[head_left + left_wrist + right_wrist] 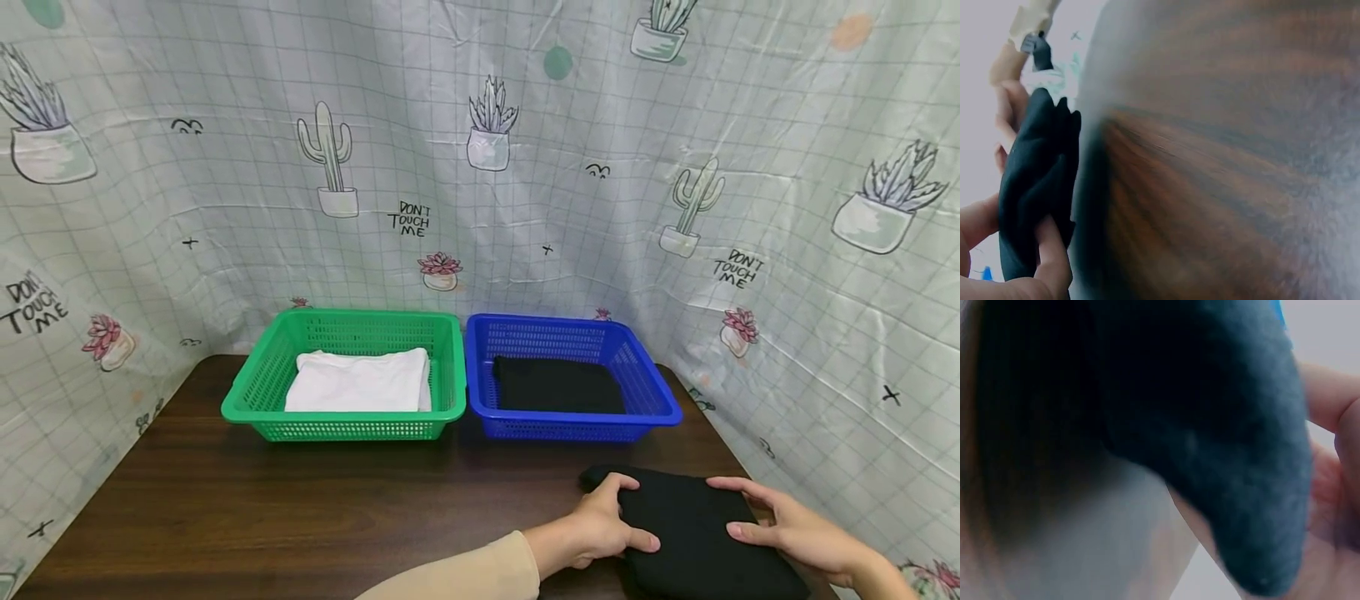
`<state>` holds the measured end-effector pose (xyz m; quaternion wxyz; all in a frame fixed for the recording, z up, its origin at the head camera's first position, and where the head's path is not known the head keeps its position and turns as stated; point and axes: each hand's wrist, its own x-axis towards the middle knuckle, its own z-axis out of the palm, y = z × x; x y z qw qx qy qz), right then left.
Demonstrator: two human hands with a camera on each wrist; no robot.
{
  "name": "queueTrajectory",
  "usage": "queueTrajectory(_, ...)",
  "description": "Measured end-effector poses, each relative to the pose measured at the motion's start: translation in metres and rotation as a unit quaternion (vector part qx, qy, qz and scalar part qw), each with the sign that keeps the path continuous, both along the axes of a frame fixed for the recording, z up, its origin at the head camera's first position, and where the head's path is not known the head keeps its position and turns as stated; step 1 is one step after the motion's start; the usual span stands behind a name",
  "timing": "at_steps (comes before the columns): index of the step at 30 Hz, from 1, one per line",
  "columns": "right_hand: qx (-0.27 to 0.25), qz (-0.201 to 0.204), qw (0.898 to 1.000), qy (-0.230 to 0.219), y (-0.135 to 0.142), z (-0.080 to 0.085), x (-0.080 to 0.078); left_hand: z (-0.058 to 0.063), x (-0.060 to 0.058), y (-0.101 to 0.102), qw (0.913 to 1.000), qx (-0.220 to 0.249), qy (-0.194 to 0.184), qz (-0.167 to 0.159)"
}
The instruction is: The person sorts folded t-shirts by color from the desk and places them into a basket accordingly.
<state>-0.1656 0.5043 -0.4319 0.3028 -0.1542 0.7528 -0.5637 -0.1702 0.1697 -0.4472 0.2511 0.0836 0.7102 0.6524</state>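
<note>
A folded black cloth [686, 529] lies between my two hands at the front right of the table. My left hand [596, 523] grips its left edge, thumb on top. Seen from the left wrist, the layered edge of the cloth [1035, 181] is pinched between thumb and fingers, with the tabletop beside it. On the opposite edge my right hand [802, 529] holds the cloth, thumb over the top and other fingers partly hidden. The right wrist view is filled by a thick dark fold of the cloth [1241, 456] within the right hand's grasp.
At the back of the brown table [337, 500] stand a green basket [345, 431] with folded white cloth [360, 383] and, to its right, a blue basket [570, 428] with folded black fabric [558, 387]. A patterned curtain [525, 208] hangs behind and along both sides.
</note>
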Motion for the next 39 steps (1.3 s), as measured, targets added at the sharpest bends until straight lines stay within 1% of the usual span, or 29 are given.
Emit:
queueTrajectory(2,-0.003,0.001,1.000,0.011,-0.005,0.008,0.001,0.006,0.001,-0.005,0.9999,0.002,0.013,-0.002)
queueTrajectory(5,-0.006,-0.001,0.999,0.044,-0.014,0.024,0.003,0.020,0.001,-0.014,0.9993,0.003,0.038,-0.003)
queueTrajectory(7,0.004,-0.009,0.996,0.084,-0.020,0.036,0.002,0.031,-0.001,-0.021,0.9986,0.009,0.052,-0.003)
queueTrajectory(11,0.049,-0.054,0.986,0.153,-0.036,0.062,-0.002,0.057,-0.012,-0.039,0.9971,0.035,0.066,-0.014)
queueTrajectory(12,0.062,-0.066,0.982,0.168,-0.040,0.068,-0.005,0.064,-0.016,-0.044,0.9967,0.039,0.070,-0.014)
queueTrajectory(15,0.074,-0.092,0.975,0.187,-0.054,0.084,-0.018,0.083,-0.032,-0.058,0.9947,0.056,0.084,-0.021)
queueTrajectory(18,0.075,-0.106,0.972,0.197,-0.067,0.095,-0.038,0.097,-0.053,-0.071,0.9928,0.061,0.101,-0.022)
queueTrajectory(20,0.068,-0.112,0.973,0.191,-0.076,0.099,-0.055,0.103,-0.070,-0.078,0.9922,0.060,0.107,-0.020)
queueTrajectory(23,0.050,-0.118,0.976,0.179,-0.091,0.101,-0.081,0.106,-0.095,-0.089,0.9926,0.069,0.099,-0.010)
queueTrajectory(25,0.034,-0.120,0.978,0.165,-0.100,0.101,-0.098,0.105,-0.110,-0.095,0.9929,0.071,0.095,0.000)
queueTrajectory(28,0.027,-0.132,0.979,0.154,-0.112,0.102,-0.121,0.103,-0.130,-0.103,0.9927,0.065,0.100,0.016)
queueTrajectory(30,0.028,-0.139,0.979,0.147,-0.118,0.101,-0.135,0.101,-0.140,-0.107,0.9920,0.061,0.108,0.027)
queueTrajectory(34,0.048,-0.144,0.976,0.154,-0.127,0.094,-0.160,0.093,-0.156,-0.113,0.9912,0.061,0.107,0.048)
queueTrajectory(39,0.070,-0.141,0.974,0.162,-0.135,0.073,-0.186,0.079,-0.168,-0.116,0.9922,0.039,0.094,0.072)
